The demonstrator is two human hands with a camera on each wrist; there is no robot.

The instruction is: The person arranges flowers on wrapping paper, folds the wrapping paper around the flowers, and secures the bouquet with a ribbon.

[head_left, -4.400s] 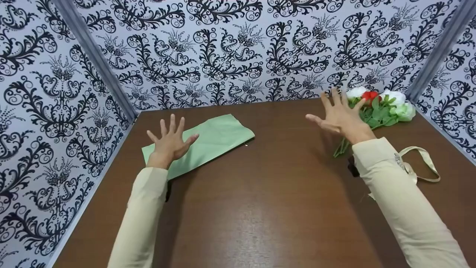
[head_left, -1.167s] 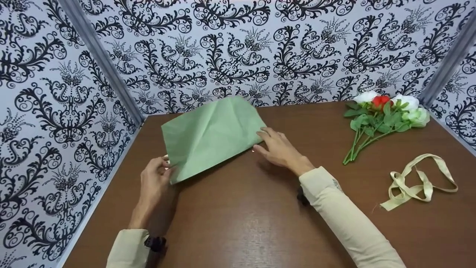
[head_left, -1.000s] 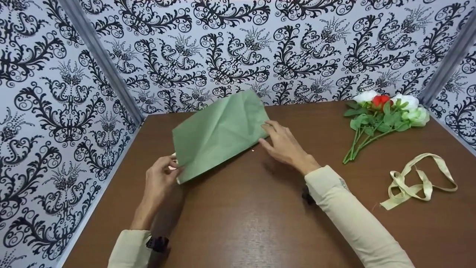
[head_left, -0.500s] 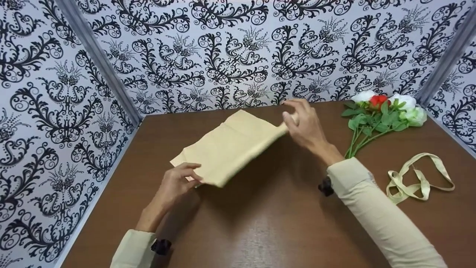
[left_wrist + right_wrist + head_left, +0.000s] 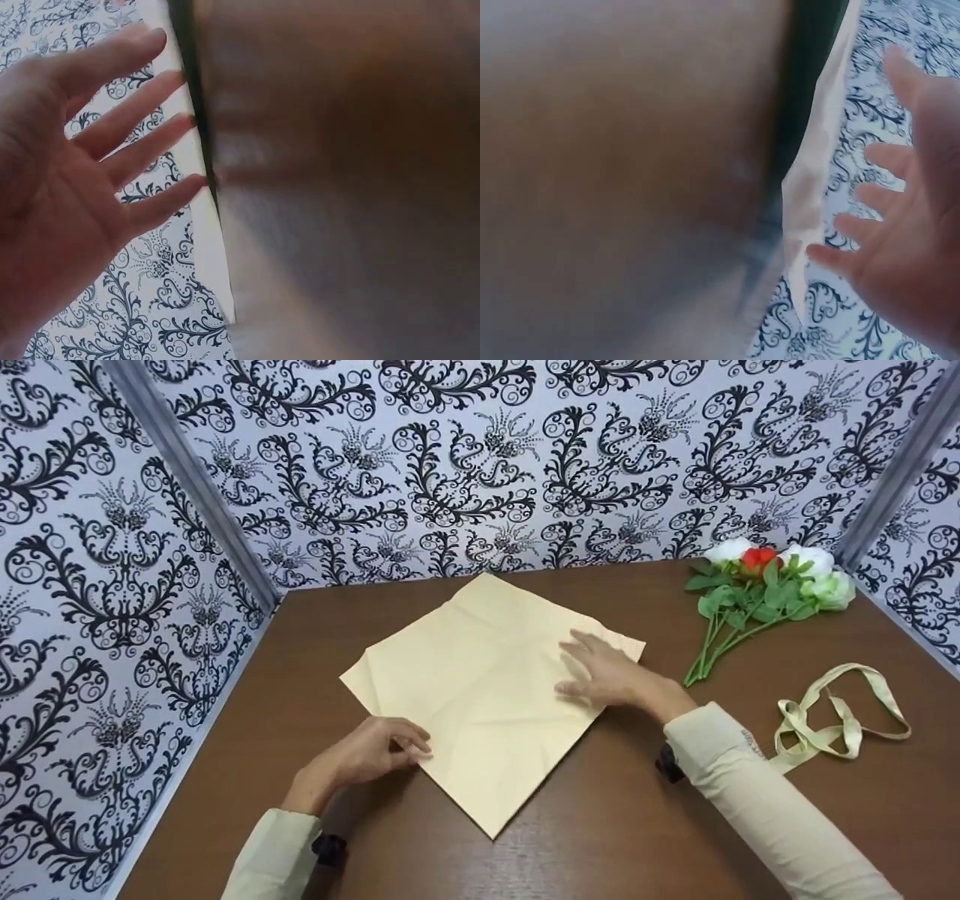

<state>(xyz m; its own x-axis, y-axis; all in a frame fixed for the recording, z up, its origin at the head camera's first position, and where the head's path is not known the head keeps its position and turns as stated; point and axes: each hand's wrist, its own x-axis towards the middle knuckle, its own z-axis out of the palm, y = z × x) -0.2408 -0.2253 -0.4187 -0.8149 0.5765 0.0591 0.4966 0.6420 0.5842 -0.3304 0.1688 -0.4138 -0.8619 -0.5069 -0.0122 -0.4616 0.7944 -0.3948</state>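
Note:
A square sheet of wrapping paper [image 5: 487,690] lies on the brown table, cream side up, one corner pointing toward me. My left hand [image 5: 371,754] is at its lower left edge, fingertips touching the sheet. In the left wrist view the fingers of that hand [image 5: 82,157] are extended and spread along the paper's edge [image 5: 212,255]. Over the right part of the sheet lies my right hand [image 5: 607,671], fingers spread. The right wrist view shows this hand [image 5: 915,217] relaxed, beside the paper's edge [image 5: 814,150]; its contact is hard to judge.
Artificial flowers [image 5: 757,592], white and red with green stems, lie at the back right of the table [image 5: 255,780]. A loosely looped cream ribbon [image 5: 847,727] is nearer, on the right. Patterned walls [image 5: 480,465] close off the back and sides.
Folded with its green side up earlier, the paper has been lifted, turned over and opened flat, cream side up. My right hand has loosened its grip on the paper.

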